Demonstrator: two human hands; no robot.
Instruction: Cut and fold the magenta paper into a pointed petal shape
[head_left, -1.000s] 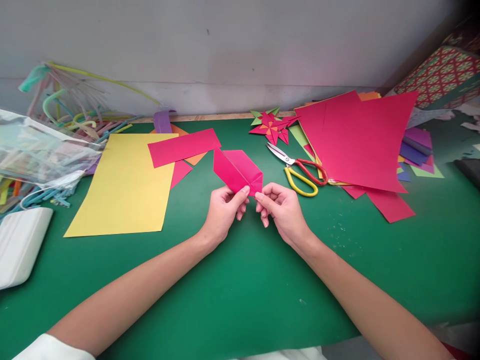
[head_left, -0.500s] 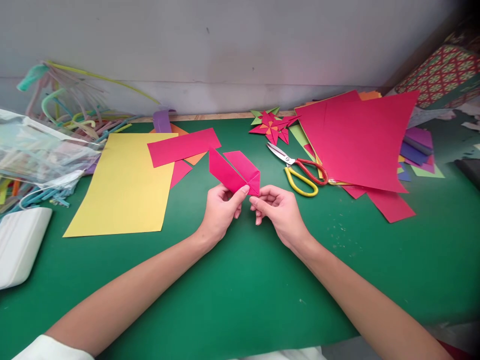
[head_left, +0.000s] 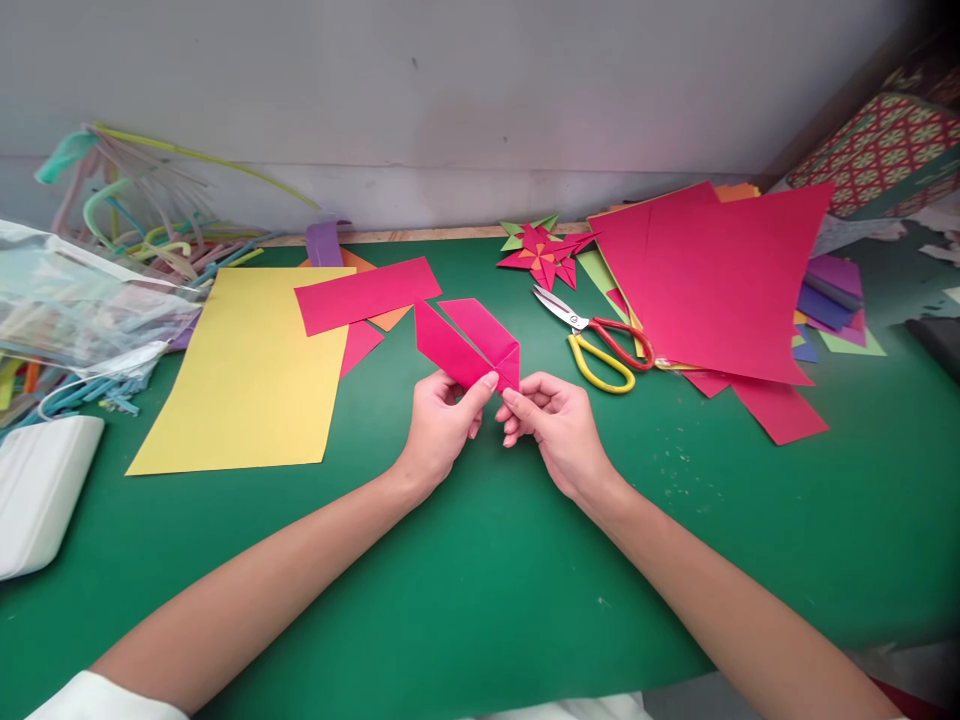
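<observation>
Between my hands is a folded piece of pink-red paper (head_left: 469, 342), held above the green table. Two long flaps of it point up and left with a narrow gap between them, and creases show near its lower right corner. My left hand (head_left: 446, 415) pinches the lower edge, thumb on top and fingers beneath. At the bottom corner, the thumb and fingers of my right hand (head_left: 551, 415) grip the same paper. A flat red paper strip (head_left: 367, 295) lies just beyond it, partly over a yellow sheet (head_left: 251, 370).
Scissors (head_left: 585, 335) with red and yellow handles lie right of the paper. Behind them is a folded paper star (head_left: 540, 255). Large red sheets (head_left: 720, 280) are stacked at right. Pipe cleaners (head_left: 172, 245), a clear plastic bag (head_left: 82, 290) and a white box-like object (head_left: 49, 490) sit at left.
The gap between the paper's flaps looks slightly wider, and the upper flap has shifted a little left. My right thumb has moved slightly up at the bottom corner.
</observation>
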